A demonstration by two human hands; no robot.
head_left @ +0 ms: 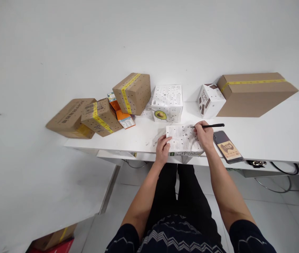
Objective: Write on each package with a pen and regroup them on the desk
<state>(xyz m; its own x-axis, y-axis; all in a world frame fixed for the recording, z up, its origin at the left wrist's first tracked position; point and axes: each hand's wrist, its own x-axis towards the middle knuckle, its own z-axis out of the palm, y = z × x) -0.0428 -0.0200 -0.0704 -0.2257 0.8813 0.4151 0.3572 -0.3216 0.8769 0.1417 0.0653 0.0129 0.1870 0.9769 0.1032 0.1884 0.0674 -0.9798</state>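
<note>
A small white printed box (182,138) lies flat at the front edge of the white table (271,133). My left hand (162,149) rests on the box's left side, fingers curled over its edge, holding it steady. My right hand (204,135) is closed around a black pen (209,125), whose tip touches the top of the box. The pen's shaft points to the right.
A dark phone (228,147) with a picture on it lies right of the box. Behind stand a white avocado box (167,103), a white patterned box (210,100), a long cardboard box (252,93) and several taped cardboard boxes (132,93) at left. Cables hang under the table.
</note>
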